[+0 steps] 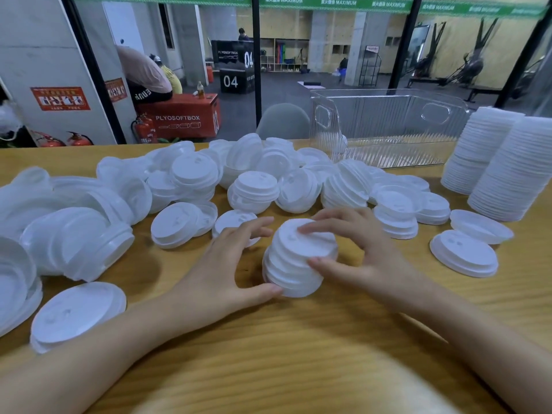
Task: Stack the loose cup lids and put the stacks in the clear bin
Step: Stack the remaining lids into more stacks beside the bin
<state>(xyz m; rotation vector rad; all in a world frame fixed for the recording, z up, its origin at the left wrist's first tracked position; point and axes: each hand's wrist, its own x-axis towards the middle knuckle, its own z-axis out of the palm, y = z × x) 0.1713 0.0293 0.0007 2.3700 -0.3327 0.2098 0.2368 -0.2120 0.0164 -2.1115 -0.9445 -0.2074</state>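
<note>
You're cupping the short lid stack [298, 261] on the bench [298, 348] near you, left hand [227, 264] curling round its side, right hand [361, 255] pinching top and side. It's sitting ragged and leaning, so uneven squeezing is risking lids slipping out before reaching the clear bin [388, 127].
</note>
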